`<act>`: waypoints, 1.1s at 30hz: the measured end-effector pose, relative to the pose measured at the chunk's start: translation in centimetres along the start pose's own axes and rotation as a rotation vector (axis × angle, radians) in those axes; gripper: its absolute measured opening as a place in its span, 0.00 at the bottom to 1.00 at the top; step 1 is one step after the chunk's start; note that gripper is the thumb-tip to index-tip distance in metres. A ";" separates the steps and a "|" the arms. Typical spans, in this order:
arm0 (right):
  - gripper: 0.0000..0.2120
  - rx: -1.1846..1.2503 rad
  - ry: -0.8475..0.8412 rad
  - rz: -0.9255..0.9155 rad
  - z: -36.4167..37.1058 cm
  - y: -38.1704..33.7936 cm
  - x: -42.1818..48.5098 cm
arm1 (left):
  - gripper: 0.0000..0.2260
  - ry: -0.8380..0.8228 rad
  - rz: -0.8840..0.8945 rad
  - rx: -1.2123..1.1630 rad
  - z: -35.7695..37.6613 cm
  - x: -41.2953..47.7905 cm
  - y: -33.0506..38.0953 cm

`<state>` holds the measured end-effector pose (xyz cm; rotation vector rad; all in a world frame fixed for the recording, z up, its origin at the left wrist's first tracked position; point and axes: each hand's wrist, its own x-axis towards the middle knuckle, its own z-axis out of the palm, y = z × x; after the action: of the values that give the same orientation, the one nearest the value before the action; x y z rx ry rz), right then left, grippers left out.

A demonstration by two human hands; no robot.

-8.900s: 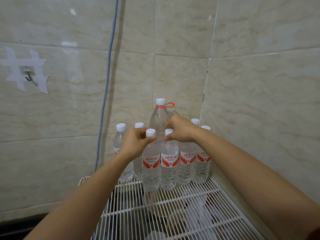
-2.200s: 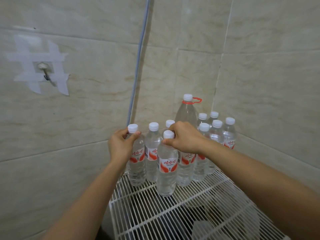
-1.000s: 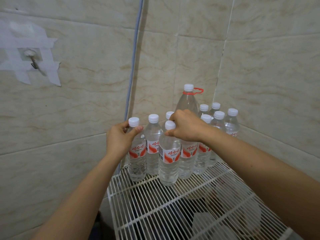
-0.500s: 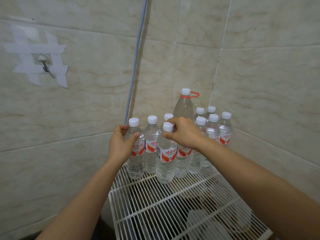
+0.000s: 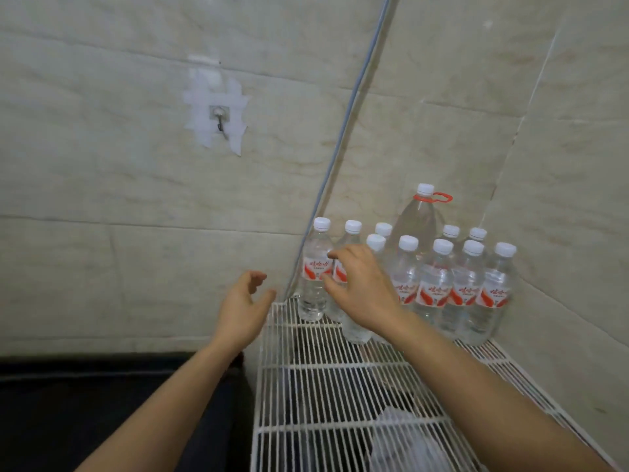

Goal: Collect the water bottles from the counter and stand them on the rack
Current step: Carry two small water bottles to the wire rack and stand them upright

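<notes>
Several small clear water bottles (image 5: pixel 435 287) with white caps and red-and-white labels stand upright in the back corner of a white wire rack (image 5: pixel 326 383). A taller bottle (image 5: pixel 422 216) with a red handle ring rises behind them. My left hand (image 5: pixel 243 304) hovers open just left of the rack's corner, apart from the leftmost bottle (image 5: pixel 315 270). My right hand (image 5: pixel 360 287) is in front of the left bottles, fingers spread and curled, holding nothing; it hides part of one front bottle.
Tiled walls close in behind and to the right of the rack. A grey cable (image 5: pixel 343 144) runs down the wall to the rack's back-left corner. A taped hook (image 5: pixel 218 120) is on the left wall. A dark counter (image 5: pixel 85 403) lies lower left. Objects show below the rack wires.
Both hands have let go of the bottles they held and drawn back toward me. The view has swung left and down, showing the dark counter.
</notes>
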<state>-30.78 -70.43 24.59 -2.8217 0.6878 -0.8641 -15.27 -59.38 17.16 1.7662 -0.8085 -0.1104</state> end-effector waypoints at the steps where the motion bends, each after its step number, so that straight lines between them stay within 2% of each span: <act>1: 0.18 0.031 -0.050 -0.018 1.3 -0.5 -0.7 | 0.15 -0.014 -0.024 0.051 -0.9 -1.5 -1.1; 6: 0.21 0.156 -0.319 -0.075 8.5 -5.4 -5.1 | 0.16 -0.003 -0.137 0.344 -7.5 -9.2 -6.0; 13: 0.24 0.211 -0.548 -0.260 15.1 -19.1 -9.8 | 0.18 0.074 -0.365 0.657 -20.0 -19.0 -11.5; 18: 0.25 0.185 -0.639 -0.355 19.0 -30.2 -12.5 | 0.18 0.166 -0.484 0.691 -30.4 -25.5 -15.6; 27: 0.26 0.237 -0.845 -0.420 26.9 -52.6 -20.4 | 0.19 0.229 -0.683 0.751 -50.4 -37.5 -23.4; 33: 0.27 0.241 -0.921 -0.446 30.5 -62.8 -23.0 | 0.19 0.252 -0.794 0.764 -59.5 -43.2 -27.1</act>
<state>-6.31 -4.78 2.27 -2.7236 -0.1661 0.3485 -8.35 17.03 1.20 2.6790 0.1169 -0.1035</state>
